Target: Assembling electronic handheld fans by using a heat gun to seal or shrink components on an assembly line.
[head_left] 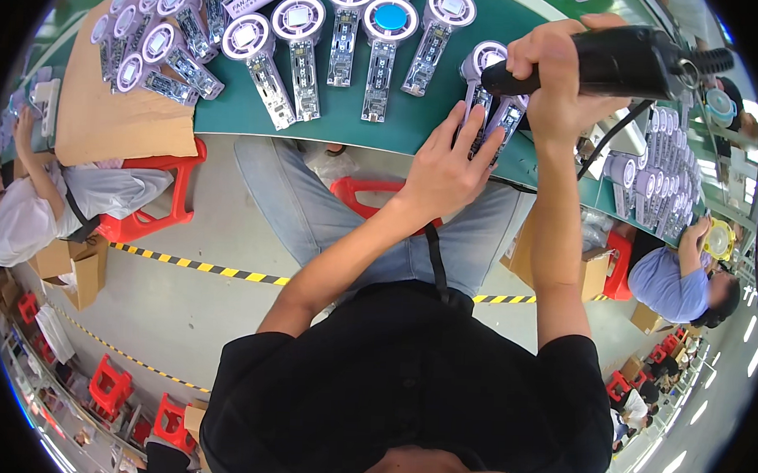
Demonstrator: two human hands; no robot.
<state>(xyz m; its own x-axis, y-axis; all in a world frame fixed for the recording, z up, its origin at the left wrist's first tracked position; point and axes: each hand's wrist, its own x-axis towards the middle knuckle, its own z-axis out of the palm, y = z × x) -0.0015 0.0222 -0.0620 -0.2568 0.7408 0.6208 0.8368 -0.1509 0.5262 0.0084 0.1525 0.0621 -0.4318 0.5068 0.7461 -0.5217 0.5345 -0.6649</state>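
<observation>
My right hand (563, 84) is closed round a black electric screwdriver (623, 63), which lies almost level over the table's right part. Below its tip end are a purple handheld fan (489, 54) and another fan's handle (509, 115), with circuit boards exposed. My left hand (451, 168) grips the handle nearest it, fingers spread along its sides. Exactly where the screwdriver's bit meets the fan is hidden by the tool and fingers. More opened fans lie to the left in a row, among them a fan with a blue round centre (390, 16).
A green tabletop (341, 133) carries the fans. Brown cardboard (138, 133) lies under another group at left. A black cable (607, 141) hangs by my right forearm. Further fans (652, 181) crowd the right side. Co-workers sit left and right; red stools (182, 186) stand nearby.
</observation>
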